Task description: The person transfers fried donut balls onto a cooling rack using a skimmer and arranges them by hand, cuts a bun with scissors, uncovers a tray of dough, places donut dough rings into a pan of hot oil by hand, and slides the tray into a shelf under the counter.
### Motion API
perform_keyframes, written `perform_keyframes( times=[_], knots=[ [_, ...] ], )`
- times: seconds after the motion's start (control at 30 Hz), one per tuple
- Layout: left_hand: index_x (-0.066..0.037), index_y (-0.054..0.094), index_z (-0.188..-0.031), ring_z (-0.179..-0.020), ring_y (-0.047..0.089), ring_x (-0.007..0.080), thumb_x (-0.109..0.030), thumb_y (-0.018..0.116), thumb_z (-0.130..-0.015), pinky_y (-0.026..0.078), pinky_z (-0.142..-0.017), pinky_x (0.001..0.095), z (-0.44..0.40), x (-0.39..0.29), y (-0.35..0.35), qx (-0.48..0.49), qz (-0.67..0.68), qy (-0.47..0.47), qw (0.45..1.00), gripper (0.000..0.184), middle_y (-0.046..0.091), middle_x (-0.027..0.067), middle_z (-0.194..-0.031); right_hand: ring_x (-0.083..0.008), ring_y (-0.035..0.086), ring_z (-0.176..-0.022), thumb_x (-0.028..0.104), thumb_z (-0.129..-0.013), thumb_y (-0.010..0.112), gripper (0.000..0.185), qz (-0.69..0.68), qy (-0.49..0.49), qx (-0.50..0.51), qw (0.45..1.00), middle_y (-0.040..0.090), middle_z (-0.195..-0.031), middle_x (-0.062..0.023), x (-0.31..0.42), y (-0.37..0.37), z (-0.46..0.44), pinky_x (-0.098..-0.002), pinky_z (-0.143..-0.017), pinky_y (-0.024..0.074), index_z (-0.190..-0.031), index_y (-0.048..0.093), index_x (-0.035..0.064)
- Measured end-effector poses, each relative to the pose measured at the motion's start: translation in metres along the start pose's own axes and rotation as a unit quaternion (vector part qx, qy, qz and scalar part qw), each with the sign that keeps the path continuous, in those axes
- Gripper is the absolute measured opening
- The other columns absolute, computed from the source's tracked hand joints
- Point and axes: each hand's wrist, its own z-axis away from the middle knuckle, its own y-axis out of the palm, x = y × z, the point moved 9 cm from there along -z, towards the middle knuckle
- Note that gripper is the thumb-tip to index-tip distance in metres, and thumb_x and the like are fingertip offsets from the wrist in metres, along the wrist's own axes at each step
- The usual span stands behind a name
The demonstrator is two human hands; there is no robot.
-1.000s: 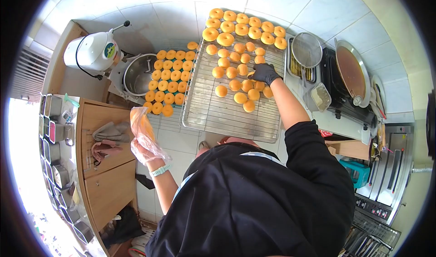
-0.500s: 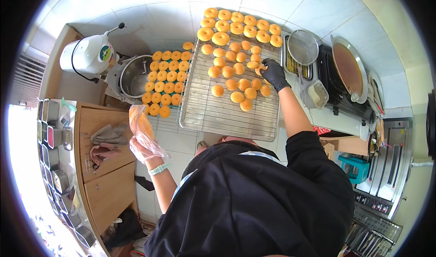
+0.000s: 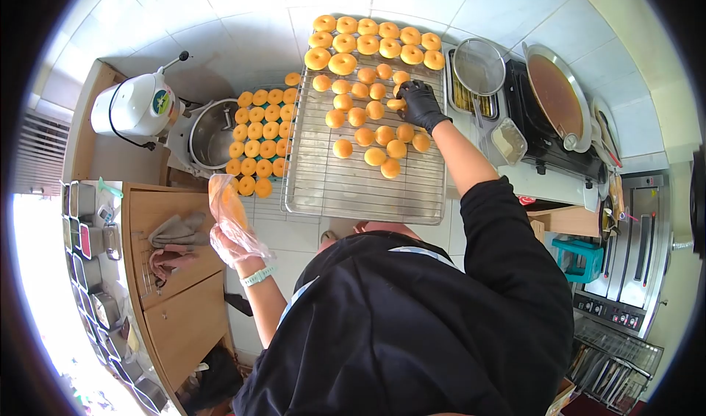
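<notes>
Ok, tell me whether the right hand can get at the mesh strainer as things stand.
Probably yes: the gloved right hand is at the right side of the wire rack, near the mesh strainer, with nothing visible blocking, though it seems occupied with a round bun.

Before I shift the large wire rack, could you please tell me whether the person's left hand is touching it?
Apart: the head view shows pale floor tiles between the left hand and the large wire rack.
</notes>
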Motion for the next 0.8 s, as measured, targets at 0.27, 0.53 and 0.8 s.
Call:
perform_keyframes(
  times=[0.27,0.53,0.8],
  knots=[
    [-0.012,0.049,-0.084,-0.068,0.049,0.0155,-0.032,0.049,-0.076,0.043,-0.05,0.0285,0.008,-0.001,-0.003,-0.018,-0.002,-0.015,1.0,0.022,0.048,0.0016,-0.08,-0.0282,0.054,-0.091,0.031,-0.064,0.059,0.036,-0.195,0.196,0.022,0.961,0.057,-0.097,-0.0141,-0.084,0.01,0.014,-0.0349,-0.08,0.0423,-0.092,0.061,0.0091],
    [-0.015,0.048,-0.087,-0.073,0.048,0.0144,-0.036,0.051,-0.075,0.042,-0.054,0.027,0.013,-0.001,0.005,0.014,-0.006,-0.001,1.0,0.025,0.048,0.0002,-0.088,-0.0303,0.057,-0.082,0.041,-0.062,0.063,0.048,-0.169,0.177,0.169,0.955,0.059,-0.089,-0.0193,-0.074,0.05,0.049,-0.0351,-0.072,0.0453,-0.091,0.059,0.003],
    [-0.014,0.047,-0.091,-0.08,0.049,0.0151,-0.033,0.051,-0.077,0.044,-0.059,0.0292,-0.005,0.002,0.005,0.043,0.024,-0.012,0.999,0.024,0.049,0.001,-0.092,-0.0291,0.054,-0.09,0.025,-0.066,0.063,0.037,-0.071,0.203,0.109,0.97,0.054,-0.099,-0.0181,-0.068,0.015,0.076,-0.0377,-0.075,0.0444,-0.094,0.051,0.0042]
  ],
)
